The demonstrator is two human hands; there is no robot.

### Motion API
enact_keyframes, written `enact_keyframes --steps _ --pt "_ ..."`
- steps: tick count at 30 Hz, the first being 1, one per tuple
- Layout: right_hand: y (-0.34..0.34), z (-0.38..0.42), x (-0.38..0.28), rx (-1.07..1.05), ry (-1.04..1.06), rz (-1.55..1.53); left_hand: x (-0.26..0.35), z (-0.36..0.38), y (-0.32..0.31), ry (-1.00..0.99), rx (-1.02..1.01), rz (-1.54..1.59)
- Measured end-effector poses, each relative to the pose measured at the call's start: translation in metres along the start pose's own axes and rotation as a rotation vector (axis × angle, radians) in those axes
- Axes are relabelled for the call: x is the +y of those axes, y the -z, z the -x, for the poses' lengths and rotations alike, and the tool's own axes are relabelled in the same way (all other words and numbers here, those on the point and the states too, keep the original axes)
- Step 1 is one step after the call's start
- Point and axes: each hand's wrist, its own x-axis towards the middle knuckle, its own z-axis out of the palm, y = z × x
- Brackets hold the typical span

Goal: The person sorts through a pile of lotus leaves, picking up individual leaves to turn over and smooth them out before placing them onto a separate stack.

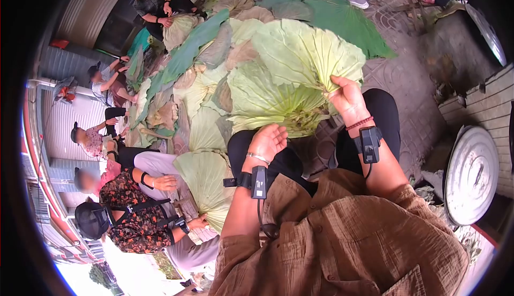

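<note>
A large pale green lotus leaf fans out in front of me, its veins running together at the stem end. My right hand, with a red bead bracelet, pinches that end between thumb and fingers. Below it, over my knees, lies a stack of more yellow-green lotus leaves, partly covered by the held one. My left hand is near the lower edge of this stack, palm turned up and fingers loosely bent, with nothing visible in it.
Darker green leaves and dried ones cover the patterned paving ahead. At left, a co-worker in a dark cap holds a leaf close to my left arm. Several other people sit beyond. A round metal lid stands at right.
</note>
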Motion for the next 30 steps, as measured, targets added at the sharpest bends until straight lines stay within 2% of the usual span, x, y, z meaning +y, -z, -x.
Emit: enact_keyframes --steps 3,5,6,9,13,14,16,22,23,24,26,28,29,30 --pt "0.037 -0.012 0.025 0.112 0.036 0.176 -0.001 0.006 -0.011 0.014 -0.101 -0.024" --pt "0.035 -0.008 0.033 0.302 0.025 0.605 0.003 0.004 -0.022 0.041 -0.193 -0.033" --pt "0.027 -0.002 0.035 0.299 0.025 0.607 0.006 0.004 -0.029 0.038 -0.193 -0.031" --pt "0.005 0.015 0.034 -0.057 -0.007 0.335 0.013 -0.004 -0.049 0.048 -0.158 -0.02" --pt "0.01 0.015 0.035 -0.198 0.025 0.37 0.017 -0.013 -0.058 -0.064 -0.024 0.017" --pt "0.021 0.007 0.038 -0.2 0.021 0.371 0.014 -0.017 -0.056 -0.066 -0.021 0.02" --pt "0.036 -0.004 0.041 0.014 -0.003 0.566 0.012 -0.017 -0.056 -0.11 0.098 -0.098" --pt "0.031 0.002 0.035 -0.09 0.007 0.499 -0.001 -0.016 -0.058 -0.334 0.302 -0.049" --pt "0.026 0.003 0.038 0.07 0.017 0.496 0.0 -0.015 -0.06 -0.374 0.34 -0.032" --pt "0.026 0.004 0.038 0.058 0.008 0.503 -0.001 -0.017 -0.059 -0.416 0.377 -0.013" --pt "0.028 0.006 0.031 0.085 0.221 0.679 -0.001 -0.02 -0.055 -0.391 0.349 0.013" --pt "0.045 -0.009 0.033 0.262 0.565 0.988 -0.002 -0.017 -0.053 -0.33 0.336 0.07" --pt "0.054 -0.013 0.034 0.276 0.828 1.205 -0.003 -0.017 -0.049 -0.313 0.284 0.092" --pt "0.044 -0.003 0.032 0.255 0.825 1.213 -0.002 -0.012 -0.049 -0.323 0.293 0.108"
